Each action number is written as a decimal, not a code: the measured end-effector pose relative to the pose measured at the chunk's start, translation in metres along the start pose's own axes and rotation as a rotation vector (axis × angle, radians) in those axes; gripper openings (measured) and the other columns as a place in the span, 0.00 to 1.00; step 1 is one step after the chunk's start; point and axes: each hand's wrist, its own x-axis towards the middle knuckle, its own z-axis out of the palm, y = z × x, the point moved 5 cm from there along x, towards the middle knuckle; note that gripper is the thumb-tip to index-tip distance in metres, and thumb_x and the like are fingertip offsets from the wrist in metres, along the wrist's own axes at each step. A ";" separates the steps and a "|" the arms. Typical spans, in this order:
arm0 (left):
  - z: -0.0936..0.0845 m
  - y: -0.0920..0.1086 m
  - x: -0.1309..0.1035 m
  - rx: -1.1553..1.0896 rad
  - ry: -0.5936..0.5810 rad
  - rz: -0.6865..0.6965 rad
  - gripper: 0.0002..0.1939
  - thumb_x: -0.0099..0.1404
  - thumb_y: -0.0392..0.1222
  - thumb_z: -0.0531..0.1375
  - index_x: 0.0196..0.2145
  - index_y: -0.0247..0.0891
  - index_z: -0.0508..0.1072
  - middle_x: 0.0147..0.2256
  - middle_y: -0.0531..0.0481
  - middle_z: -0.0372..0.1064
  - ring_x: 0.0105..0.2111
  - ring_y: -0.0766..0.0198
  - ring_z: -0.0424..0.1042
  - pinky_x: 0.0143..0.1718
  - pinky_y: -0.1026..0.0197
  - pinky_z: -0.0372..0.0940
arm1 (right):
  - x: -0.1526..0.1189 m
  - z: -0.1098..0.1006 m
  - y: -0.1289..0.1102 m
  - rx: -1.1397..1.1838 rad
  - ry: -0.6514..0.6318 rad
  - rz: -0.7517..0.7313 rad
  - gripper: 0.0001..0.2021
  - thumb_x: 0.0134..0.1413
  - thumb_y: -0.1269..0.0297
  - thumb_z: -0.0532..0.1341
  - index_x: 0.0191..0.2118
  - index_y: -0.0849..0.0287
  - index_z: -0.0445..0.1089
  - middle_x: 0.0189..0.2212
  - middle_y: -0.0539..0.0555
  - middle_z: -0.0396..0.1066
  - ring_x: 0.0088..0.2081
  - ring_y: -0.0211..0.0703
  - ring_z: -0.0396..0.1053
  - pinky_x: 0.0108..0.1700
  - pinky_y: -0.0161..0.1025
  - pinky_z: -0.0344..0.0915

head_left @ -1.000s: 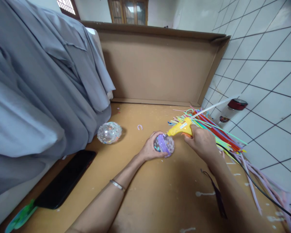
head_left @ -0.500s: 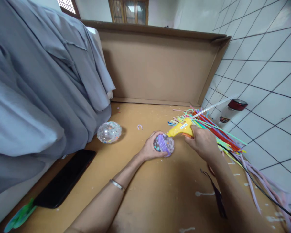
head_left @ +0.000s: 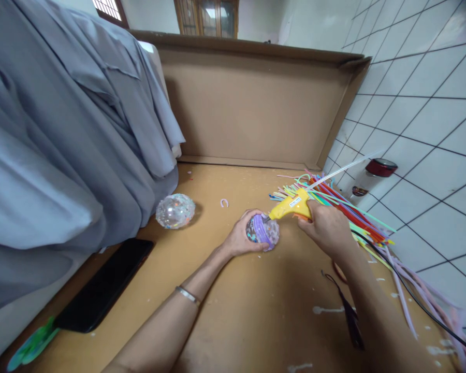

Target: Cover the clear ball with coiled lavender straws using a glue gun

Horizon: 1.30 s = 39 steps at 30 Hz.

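My left hand (head_left: pixel 242 236) is wrapped round a small clear ball (head_left: pixel 272 232) with speckles inside and purple bands across it, low over the table. My right hand (head_left: pixel 328 228) grips a yellow glue gun (head_left: pixel 291 205) by its handle, with a long clear glue stick (head_left: pixel 339 170) sticking out of its back. The gun's nozzle points down-left and meets the ball near its purple band. Another clear speckled ball (head_left: pixel 175 211) rests on the table to the left. Between them lies a small curved lilac piece (head_left: pixel 224 203).
Colourful pipe cleaners (head_left: pixel 336 202) lie behind my right hand, beside a red-lidded jar (head_left: pixel 373 178) and a black cable (head_left: pixel 404 287). A black phone (head_left: pixel 106 285) lies at left near grey cloth (head_left: pixel 77 134). Cardboard (head_left: pixel 252 106) stands behind; a dark strap (head_left: pixel 349 316) lies at lower right.
My right hand and the glue gun have shifted very slightly to the right. My left hand and the ball have hardly moved.
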 end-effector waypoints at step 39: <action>0.000 -0.001 0.000 0.007 0.007 -0.004 0.40 0.40 0.43 0.71 0.51 0.38 0.62 0.50 0.43 0.63 0.52 0.51 0.65 0.55 0.50 0.60 | 0.001 0.002 -0.001 0.020 0.038 -0.020 0.12 0.56 0.58 0.53 0.37 0.61 0.67 0.26 0.57 0.71 0.26 0.44 0.65 0.27 0.36 0.43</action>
